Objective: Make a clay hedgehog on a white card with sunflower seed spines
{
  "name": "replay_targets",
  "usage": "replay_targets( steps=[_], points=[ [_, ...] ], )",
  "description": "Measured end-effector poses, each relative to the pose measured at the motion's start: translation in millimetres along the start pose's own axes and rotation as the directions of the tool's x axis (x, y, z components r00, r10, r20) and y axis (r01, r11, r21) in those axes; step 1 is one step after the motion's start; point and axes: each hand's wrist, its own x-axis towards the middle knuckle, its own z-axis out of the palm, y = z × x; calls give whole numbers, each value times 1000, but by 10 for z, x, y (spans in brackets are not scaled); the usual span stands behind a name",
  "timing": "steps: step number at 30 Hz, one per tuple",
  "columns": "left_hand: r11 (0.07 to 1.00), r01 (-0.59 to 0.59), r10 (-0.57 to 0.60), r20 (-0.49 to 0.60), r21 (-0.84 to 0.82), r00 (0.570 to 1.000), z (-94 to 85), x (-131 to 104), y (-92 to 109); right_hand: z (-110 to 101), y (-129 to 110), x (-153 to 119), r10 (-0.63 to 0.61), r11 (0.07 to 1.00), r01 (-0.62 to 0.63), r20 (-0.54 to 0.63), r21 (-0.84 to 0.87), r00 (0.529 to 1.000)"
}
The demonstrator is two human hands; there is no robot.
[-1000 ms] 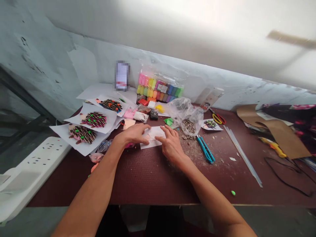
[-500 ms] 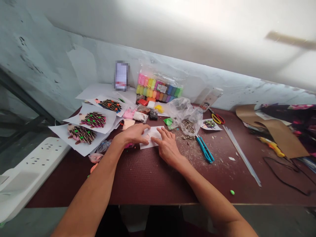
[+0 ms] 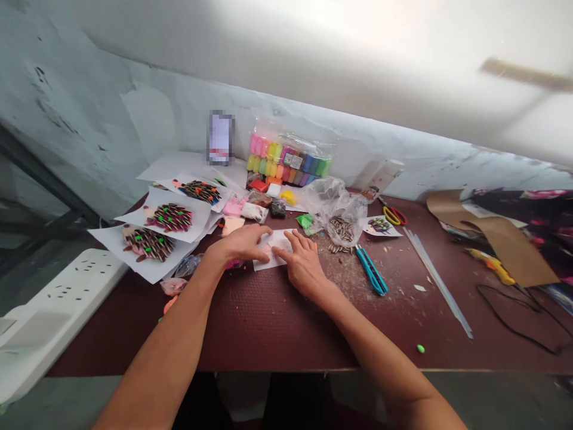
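Note:
A small white sheet of paper [image 3: 283, 240] lies on the dark red table between my two hands. My left hand [image 3: 245, 243] rests over its left side, fingers stretched out, thumb on the paper. From the right, my right hand [image 3: 305, 263] touches the sheet with spread fingers, its thumb near the middle. A small pale pink patch shows on the paper between the thumbs; I cannot make out its shape. Just behind the hands are clay lumps in wrappers, among them a white one [image 3: 255, 212] and a black one [image 3: 278, 208].
Left are sheets with seed-covered hedgehog figures [image 3: 169, 217] and a white power strip [image 3: 76, 286]. Right are a bag of sunflower seeds [image 3: 342, 230], a teal cutter [image 3: 371, 272], scissors [image 3: 394, 216], glue sticks [image 3: 439, 283] and a yellow glue gun [image 3: 492, 267]. Coloured clay packs [image 3: 289, 161] lean at the wall.
Almost nothing differs. Both hands stay on the paper, with the right thumb shifted very slightly to the left.

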Motion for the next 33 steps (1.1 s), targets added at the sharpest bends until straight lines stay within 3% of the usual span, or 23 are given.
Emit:
replay_targets(
  steps=[6, 13, 19, 24, 33],
  points=[
    [1000, -19, 19, -17, -9, 1000, 19, 9, -15, 6, -13, 41, 8, 1000, -8, -42, 2, 999],
    [999, -39, 39, -18, 3, 999, 20, 18, -29, -31, -51, 134, 20, 1000, -20, 5, 6, 1000],
    [999, -52, 52, -22, 13, 998, 22, 24, -34, -16, -48, 188, -36, 998, 34, -25, -51, 999],
    [999, -36, 37, -15, 18, 999, -4, 6, 5, 38, 16, 202, 39, 999, -42, -90, -34, 995],
    [999, -30, 30, -14, 15, 999, -2, 5, 0, 78, 34, 218, 10, 1000, -10, -60, -9, 998]
  ],
)
